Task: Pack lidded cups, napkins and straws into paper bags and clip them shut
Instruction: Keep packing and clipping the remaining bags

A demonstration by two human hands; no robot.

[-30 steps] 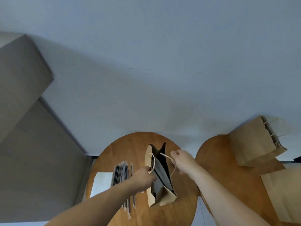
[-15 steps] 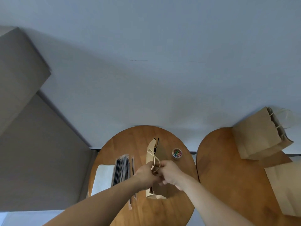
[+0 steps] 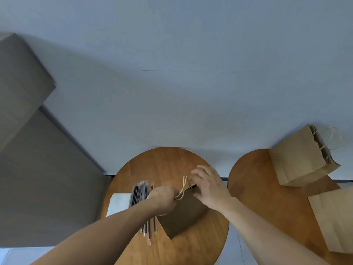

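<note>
Gripping twine handles [image 3: 181, 193]: left hand [image 3: 164, 197], fingers curled tight | right hand [image 3: 210, 186] fingers spread, resting on mouth of paper bag [image 3: 183, 217] between both hands on worktop [image 3: 164, 163] | likely light, thin, crease-prone; take folded top edge, not cords.

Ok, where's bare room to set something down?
Free: the far arc of the left table, beyond the held bag; the left half of the right table, short of its far bag and near bag. Crowded: napkins and straws fill the left table's left side.
</note>
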